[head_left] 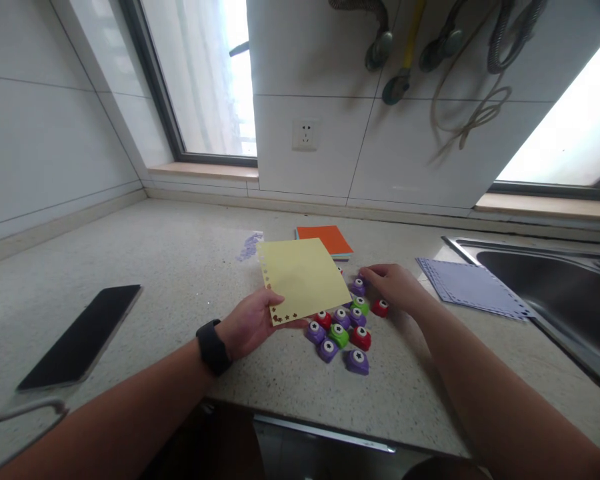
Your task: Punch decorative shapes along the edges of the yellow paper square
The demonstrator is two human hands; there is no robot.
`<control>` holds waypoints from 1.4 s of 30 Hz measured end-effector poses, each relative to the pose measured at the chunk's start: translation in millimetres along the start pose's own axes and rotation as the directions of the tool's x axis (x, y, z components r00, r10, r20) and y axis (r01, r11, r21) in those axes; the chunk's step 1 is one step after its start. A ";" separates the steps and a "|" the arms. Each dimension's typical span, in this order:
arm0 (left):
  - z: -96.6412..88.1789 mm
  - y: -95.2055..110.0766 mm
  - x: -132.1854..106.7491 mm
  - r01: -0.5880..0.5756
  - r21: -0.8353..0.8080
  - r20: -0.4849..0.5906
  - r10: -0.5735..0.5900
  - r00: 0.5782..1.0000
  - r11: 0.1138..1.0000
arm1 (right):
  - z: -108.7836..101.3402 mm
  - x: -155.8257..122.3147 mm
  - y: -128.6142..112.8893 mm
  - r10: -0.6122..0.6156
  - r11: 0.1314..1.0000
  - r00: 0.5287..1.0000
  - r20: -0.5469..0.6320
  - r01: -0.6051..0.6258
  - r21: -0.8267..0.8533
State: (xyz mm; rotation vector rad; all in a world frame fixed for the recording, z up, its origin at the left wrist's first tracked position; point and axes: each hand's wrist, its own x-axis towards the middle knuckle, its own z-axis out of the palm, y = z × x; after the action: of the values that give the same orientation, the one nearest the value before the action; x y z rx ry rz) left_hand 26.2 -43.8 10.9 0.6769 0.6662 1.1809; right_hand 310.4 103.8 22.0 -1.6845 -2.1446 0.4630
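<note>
My left hand [250,325] grips the near corner of a pale yellow paper sheet [303,277], holding it just above the counter; small star holes run along its left and near edges. My right hand [395,285] rests over a cluster of several small craft punches [343,330] in purple, red and green. Its fingers curl down at a purple punch [359,287] at the far side of the cluster; whether they grip it is unclear. A black watch [213,345] sits on my left wrist.
A stack of coloured paper with orange on top [325,240] lies behind the yellow sheet. A lilac punched sheet [473,287] lies beside the steel sink [555,293]. A black phone [83,337] lies at left. Purple paper scraps [250,245] lie near the wall.
</note>
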 end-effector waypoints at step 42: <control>-3.6 -8.9 6.1 -0.169 0.202 -0.069 0.186 0.980 0.965 | 22.6 -31.4 -35.0 -0.253 0.649 0.931 -0.262 0.364 0.668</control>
State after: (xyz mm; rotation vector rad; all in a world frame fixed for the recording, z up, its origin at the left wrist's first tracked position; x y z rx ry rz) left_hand 30.3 -39.6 1.1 0.8687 0.8155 1.3273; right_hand 276.5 64.5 16.0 -0.8584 -1.7426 0.8904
